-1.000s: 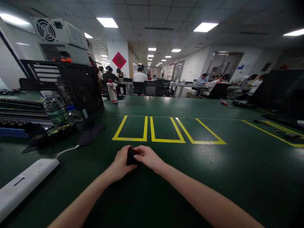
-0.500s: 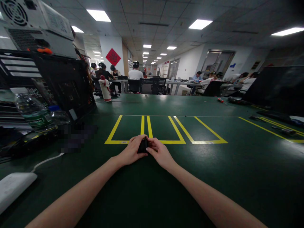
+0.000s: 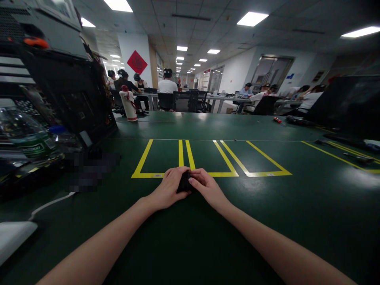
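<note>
Between my hands, low over the green table, is a small dark black object whose kind I cannot make out. My left hand is closed around its left side, fingers over the top and thumb at the bottom. On the other side, my right hand pinches at it, thumb tip against its near face and curled fingers behind. The fingers hide much of the object. Just beyond my hands, yellow tape marks out open-ended boxes on the tabletop.
Computer hardware stands stacked at the left, with a plastic bottle before it. A white box with a cable lies near left. A white-and-red cylinder stands farther back. Dark equipment is at right. People sit beyond the table.
The camera view has shifted slightly, so the background sits higher and the hands a little farther right. Both hands stay on the black object, which appears slightly turned.
</note>
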Demonstrator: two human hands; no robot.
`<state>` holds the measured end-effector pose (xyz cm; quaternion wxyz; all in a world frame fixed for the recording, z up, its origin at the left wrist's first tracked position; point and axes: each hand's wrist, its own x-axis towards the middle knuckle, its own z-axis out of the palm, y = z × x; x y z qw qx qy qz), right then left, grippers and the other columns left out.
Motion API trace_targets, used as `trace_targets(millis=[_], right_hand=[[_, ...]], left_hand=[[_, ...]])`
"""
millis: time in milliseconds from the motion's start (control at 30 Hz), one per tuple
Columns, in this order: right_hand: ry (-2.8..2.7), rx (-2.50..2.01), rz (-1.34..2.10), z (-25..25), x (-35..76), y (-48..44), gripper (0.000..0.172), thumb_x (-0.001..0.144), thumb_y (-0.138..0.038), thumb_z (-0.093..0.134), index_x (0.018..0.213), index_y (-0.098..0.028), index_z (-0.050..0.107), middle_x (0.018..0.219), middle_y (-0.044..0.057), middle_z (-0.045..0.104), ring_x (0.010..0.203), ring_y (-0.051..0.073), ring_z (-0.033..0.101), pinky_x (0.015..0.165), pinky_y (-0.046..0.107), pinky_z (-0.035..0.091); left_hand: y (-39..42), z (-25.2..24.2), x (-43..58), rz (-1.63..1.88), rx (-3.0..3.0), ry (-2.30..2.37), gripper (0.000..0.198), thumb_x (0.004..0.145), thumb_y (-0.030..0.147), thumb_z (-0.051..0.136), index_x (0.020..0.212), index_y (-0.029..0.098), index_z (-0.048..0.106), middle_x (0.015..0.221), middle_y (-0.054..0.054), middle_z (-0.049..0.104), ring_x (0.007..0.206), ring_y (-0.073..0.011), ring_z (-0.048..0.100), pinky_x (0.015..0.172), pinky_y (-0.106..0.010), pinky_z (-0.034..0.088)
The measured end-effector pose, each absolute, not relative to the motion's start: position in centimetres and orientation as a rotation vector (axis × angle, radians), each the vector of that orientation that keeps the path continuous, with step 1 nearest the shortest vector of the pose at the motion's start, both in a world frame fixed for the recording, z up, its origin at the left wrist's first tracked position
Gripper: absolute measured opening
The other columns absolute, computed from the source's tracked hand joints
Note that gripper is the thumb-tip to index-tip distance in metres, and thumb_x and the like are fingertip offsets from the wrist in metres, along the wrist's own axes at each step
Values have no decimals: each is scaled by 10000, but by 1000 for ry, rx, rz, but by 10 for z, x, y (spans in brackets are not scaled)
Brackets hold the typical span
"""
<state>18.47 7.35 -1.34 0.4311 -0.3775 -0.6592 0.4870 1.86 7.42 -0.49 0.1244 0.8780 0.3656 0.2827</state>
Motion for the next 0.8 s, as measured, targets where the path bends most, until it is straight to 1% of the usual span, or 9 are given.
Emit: trace_targets(millis=[100, 233, 367, 533, 600, 700, 800], right_hand=[[-1682, -1009, 1200, -14, 186, 75, 249, 772, -294, 472, 1002, -201, 486, 939, 24, 555, 912, 149, 528, 847, 339, 406], [-1719, -964, 1228, -11, 188, 72, 210, 766, -259, 482, 968, -202, 496, 936, 19, 550, 910, 141, 529, 861, 335, 405], [-1709, -877, 1261, -8, 188, 67, 242, 734, -204, 523, 970, -226, 470, 981, 9, 525, 979, 140, 504, 871, 319, 408], [-1651, -882, 1256, -7, 185, 67, 146, 759, -251, 493, 901, -218, 483, 928, 1, 533, 920, 133, 531, 838, 317, 428], [-1643, -909, 1246, -8, 185, 69, 168, 753, -249, 503, 916, -216, 481, 944, 4, 533, 932, 137, 526, 847, 322, 424], [-1658, -972, 1241, -9, 186, 71, 248, 756, -256, 500, 998, -215, 469, 1006, 25, 527, 972, 148, 507, 868, 342, 410], [-1686, -987, 1252, -11, 187, 72, 247, 768, -266, 481, 1008, -208, 477, 1022, 34, 527, 976, 154, 506, 870, 356, 405]], left_hand=[[75, -7, 18, 838, 2550, 1058, 573, 706, 236, 574, 1188, 215, 264, 1138, -63, 433, 1081, -216, 399, 951, -404, 259], [75, -7, 18, 843, 2541, 1051, 567, 708, 238, 571, 1187, 221, 268, 1141, -66, 432, 1081, -223, 402, 946, -414, 261], [77, -7, 18, 840, 2536, 1044, 558, 711, 241, 568, 1184, 218, 272, 1141, -66, 432, 1081, -216, 403, 950, -404, 260], [78, -8, 19, 854, 2537, 1052, 571, 703, 245, 578, 1185, 222, 273, 1144, -67, 433, 1082, -227, 406, 947, -418, 258], [77, -7, 19, 851, 2535, 1050, 568, 705, 246, 575, 1185, 220, 274, 1143, -69, 434, 1079, -229, 408, 942, -419, 264], [76, -6, 18, 836, 2532, 1044, 560, 711, 244, 568, 1186, 213, 273, 1140, -71, 434, 1077, -224, 408, 944, -412, 264], [76, -7, 18, 838, 2534, 1052, 563, 706, 238, 573, 1182, 210, 274, 1138, -67, 431, 1078, -215, 403, 954, -401, 253]])
